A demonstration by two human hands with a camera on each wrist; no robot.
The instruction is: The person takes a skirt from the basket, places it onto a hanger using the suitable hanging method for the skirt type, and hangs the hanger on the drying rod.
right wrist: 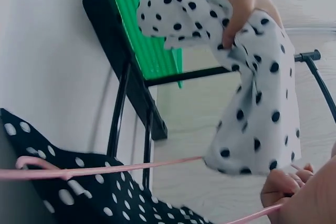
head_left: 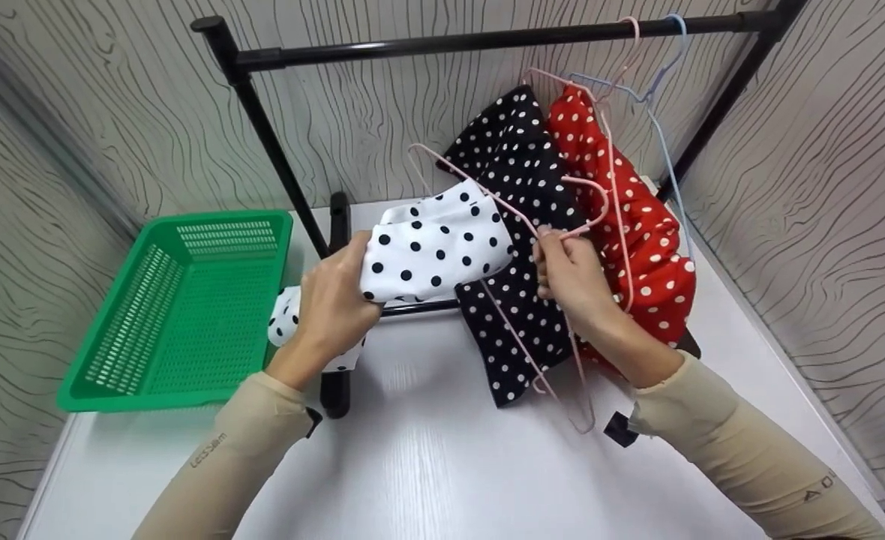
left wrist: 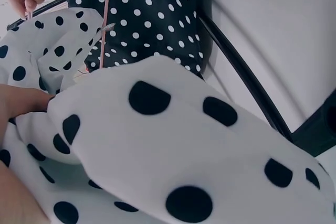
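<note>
My left hand (head_left: pixel 334 300) grips a bunched white cloth garment with black polka dots (head_left: pixel 442 247); part of it hangs below the wrist. In the right wrist view, the left thumb presses into the white garment (right wrist: pixel 260 98). With my right hand (head_left: pixel 574 277) I hold a pink hanger (head_left: pixel 600 201) just below its hook. One slanting arm of that hanger reaches left, over the white garment's upper edge. Behind both hands hangs a black garment with white dots (head_left: pixel 514 157), partly covered by the hanger and right hand.
A black rack's top bar (head_left: pixel 427 46) carries another pink hanger (head_left: pixel 613 150) and a blue hanger (head_left: pixel 664 127). A red dotted garment (head_left: pixel 656 262) hangs at the right. A green basket (head_left: pixel 281 247) stands left, beside the rack's foot (head_left: pixel 335 394). Patterned walls close in the table.
</note>
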